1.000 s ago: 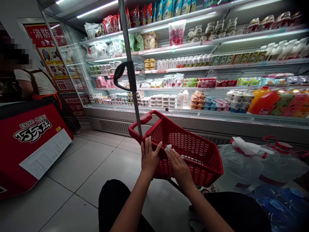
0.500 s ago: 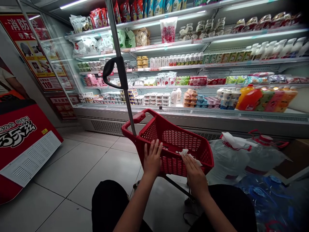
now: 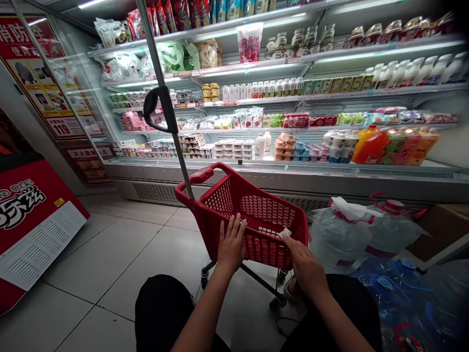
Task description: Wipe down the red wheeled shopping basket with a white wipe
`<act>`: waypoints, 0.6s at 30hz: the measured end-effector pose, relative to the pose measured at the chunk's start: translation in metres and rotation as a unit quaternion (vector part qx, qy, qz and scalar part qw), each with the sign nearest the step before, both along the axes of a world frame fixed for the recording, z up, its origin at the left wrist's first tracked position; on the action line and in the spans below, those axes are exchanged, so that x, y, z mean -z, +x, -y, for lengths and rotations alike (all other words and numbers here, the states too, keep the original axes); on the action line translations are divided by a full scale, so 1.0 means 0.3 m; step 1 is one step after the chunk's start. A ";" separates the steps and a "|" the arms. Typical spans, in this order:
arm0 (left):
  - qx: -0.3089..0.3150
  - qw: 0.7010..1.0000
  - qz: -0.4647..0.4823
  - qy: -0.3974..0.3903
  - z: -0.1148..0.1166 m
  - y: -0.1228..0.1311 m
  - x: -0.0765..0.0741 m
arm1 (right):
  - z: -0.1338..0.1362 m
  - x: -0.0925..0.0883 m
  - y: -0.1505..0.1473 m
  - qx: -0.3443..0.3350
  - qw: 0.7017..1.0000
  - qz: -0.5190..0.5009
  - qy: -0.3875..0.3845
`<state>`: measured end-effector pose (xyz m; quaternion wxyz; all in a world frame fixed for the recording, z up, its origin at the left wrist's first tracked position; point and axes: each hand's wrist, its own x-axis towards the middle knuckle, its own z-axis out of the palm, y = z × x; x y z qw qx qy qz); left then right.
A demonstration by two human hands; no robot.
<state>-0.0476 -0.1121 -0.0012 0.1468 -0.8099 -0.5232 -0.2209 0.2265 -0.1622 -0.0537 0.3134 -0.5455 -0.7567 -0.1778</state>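
Observation:
A red plastic shopping cart point(image 3: 205, 230) with a perforated basket and wheels stands before my knees. From its left end a metal pole point(image 3: 182, 164) rises to a black loop handle point(image 3: 161, 110). My left hand point(image 3: 231, 247) lies against the basket's near side, fingers stretched and apart, fingertips at the rim. Near the basket's right end, my right hand point(image 3: 307, 266) presses a crumpled white tissue point(image 3: 284, 233) to the top rim. Most of the tissue is hidden under the fingers. The visible basket floor shows only its grid.
A lit refrigerated display point(image 3: 256, 168) with packaged drinks and dairy spans the back. Large clear water jugs point(image 3: 340, 234) and blue-capped bottles point(image 3: 384, 283) crowd the right. A red freezer chest point(image 3: 36, 215) stands left, on the tiled floor point(image 3: 120, 244).
My right hand has slid to the right along the rim with the tissue. The cart has shifted slightly left against my left hand, which stays spread on its side.

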 end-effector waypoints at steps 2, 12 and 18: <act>-0.007 1.000 0.012 -0.010 -0.001 0.007 -0.004 | 0.024 0.014 0.025 0.010 1.000 -0.005 -0.007; 0.011 0.996 0.085 -0.027 0.024 0.070 0.041 | 0.012 -0.004 -0.197 -0.064 0.998 0.012 0.009; -0.004 0.995 0.091 -0.039 0.010 -0.026 0.003 | 0.047 0.014 -0.114 -0.122 0.992 0.004 -0.010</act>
